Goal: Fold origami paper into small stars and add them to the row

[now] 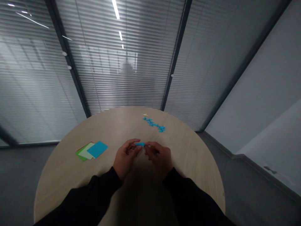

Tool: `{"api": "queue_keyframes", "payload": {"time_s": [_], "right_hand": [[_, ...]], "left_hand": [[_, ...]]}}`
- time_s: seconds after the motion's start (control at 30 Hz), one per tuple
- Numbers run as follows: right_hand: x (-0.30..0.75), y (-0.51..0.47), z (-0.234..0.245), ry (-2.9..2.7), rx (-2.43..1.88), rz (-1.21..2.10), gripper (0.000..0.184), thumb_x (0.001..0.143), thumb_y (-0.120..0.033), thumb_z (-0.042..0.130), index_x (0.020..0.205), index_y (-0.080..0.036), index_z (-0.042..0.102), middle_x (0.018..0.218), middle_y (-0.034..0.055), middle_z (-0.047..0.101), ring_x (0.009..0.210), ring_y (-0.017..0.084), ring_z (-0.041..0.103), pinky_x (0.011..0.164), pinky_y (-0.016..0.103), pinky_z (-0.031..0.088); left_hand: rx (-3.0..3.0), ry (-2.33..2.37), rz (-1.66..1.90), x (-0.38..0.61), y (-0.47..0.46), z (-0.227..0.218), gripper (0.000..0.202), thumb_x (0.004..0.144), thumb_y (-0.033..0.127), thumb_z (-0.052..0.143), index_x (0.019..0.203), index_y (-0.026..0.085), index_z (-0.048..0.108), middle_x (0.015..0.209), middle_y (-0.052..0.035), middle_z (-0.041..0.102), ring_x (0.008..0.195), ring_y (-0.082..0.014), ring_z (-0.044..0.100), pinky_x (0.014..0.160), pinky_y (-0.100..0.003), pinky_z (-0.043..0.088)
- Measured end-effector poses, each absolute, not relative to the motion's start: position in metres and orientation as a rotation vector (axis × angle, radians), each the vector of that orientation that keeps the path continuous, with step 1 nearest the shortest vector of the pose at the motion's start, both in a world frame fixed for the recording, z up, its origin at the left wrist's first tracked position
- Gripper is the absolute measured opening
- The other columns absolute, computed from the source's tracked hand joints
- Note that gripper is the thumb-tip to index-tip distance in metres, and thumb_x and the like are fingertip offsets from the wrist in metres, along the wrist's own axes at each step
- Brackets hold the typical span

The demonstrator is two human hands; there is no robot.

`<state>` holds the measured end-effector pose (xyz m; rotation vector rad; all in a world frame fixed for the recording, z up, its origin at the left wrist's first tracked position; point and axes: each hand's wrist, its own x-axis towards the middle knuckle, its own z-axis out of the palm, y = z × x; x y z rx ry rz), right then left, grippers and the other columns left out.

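A small folded piece of blue paper [140,144] is held between my two hands above the round table. My left hand [125,157] pinches its left end between thumb and fingers. At its right end, the fingertips of my right hand [161,156] are closed on it. The exact folds are too small to make out. Beyond my hands lies a line of several small blue folded paper pieces [154,124], star-like in outline. A yellow one [145,115] sits at the far end of that line.
To the left, sheets of paper overlap: a blue sheet [97,149] on top, a pale green sheet [86,151] and a bright green sheet [81,157] beneath. The round wooden table [192,157] meets glass panels with blinds [131,88]. A white wall [265,103] rises at right.
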<state>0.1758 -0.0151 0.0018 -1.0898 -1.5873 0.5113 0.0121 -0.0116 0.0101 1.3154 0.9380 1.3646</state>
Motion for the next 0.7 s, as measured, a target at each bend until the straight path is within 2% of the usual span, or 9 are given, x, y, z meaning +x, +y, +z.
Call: {"api": "queue_keyframes", "payload": {"time_s": [0.1, 0.2, 0.3, 0.4, 0.7], "right_hand": [[0.1746, -0.0152, 0.0034, -1.606, -1.011, 0.493, 0.013, 0.087, -0.028, 0.064, 0.094, -0.023, 0.075, 0.080, 0.0031, 0.077, 0.066, 0.017, 0.073, 0.060, 0.026, 0.058], [0.1733, -0.0149, 0.0046, -1.604, -0.971, 0.532, 0.013, 0.085, -0.027, 0.069, 0.095, -0.023, 0.075, 0.088, 0.0042, 0.078, 0.075, 0.019, 0.076, 0.066, 0.028, 0.061], [0.1729, -0.0152, 0.0058, -1.551, -0.963, 0.587, 0.012, 0.084, -0.029, 0.071, 0.093, -0.023, 0.075, 0.088, 0.0044, 0.078, 0.075, 0.019, 0.076, 0.066, 0.028, 0.062], [0.1726, -0.0163, 0.0082, -1.506, -0.975, 0.616, 0.009, 0.083, -0.029, 0.072, 0.089, -0.022, 0.075, 0.085, 0.0042, 0.078, 0.072, 0.019, 0.075, 0.062, 0.027, 0.061], [0.1703, -0.0172, 0.0115, -1.461, -0.907, 0.728, 0.008, 0.080, -0.026, 0.072, 0.087, -0.022, 0.075, 0.084, 0.0037, 0.078, 0.076, 0.020, 0.076, 0.070, 0.030, 0.063]], "left_hand": [[1.410, 0.939, 1.364, 0.0096, -0.0113, 0.0102, 0.023, 0.080, 0.035, 0.074, 0.096, 0.019, 0.072, 0.085, -0.0038, 0.074, 0.075, -0.0170, 0.067, 0.071, -0.030, 0.053], [1.467, 0.914, 1.394, 0.0080, -0.0107, 0.0102, 0.020, 0.082, 0.033, 0.073, 0.097, 0.019, 0.072, 0.091, -0.0049, 0.076, 0.083, -0.0189, 0.070, 0.080, -0.033, 0.056], [1.512, 0.869, 1.436, 0.0066, -0.0094, 0.0094, 0.018, 0.083, 0.031, 0.073, 0.097, 0.020, 0.071, 0.098, -0.0057, 0.076, 0.090, -0.0198, 0.071, 0.086, -0.035, 0.056], [1.595, 0.881, 1.443, 0.0049, -0.0088, 0.0088, 0.015, 0.084, 0.030, 0.072, 0.095, 0.020, 0.072, 0.099, -0.0059, 0.075, 0.092, -0.0200, 0.070, 0.087, -0.035, 0.056], [1.542, 0.902, 1.381, 0.0042, -0.0119, 0.0102, 0.012, 0.083, 0.029, 0.073, 0.090, 0.020, 0.073, 0.086, -0.0040, 0.077, 0.081, -0.0181, 0.071, 0.076, -0.030, 0.056]]}}
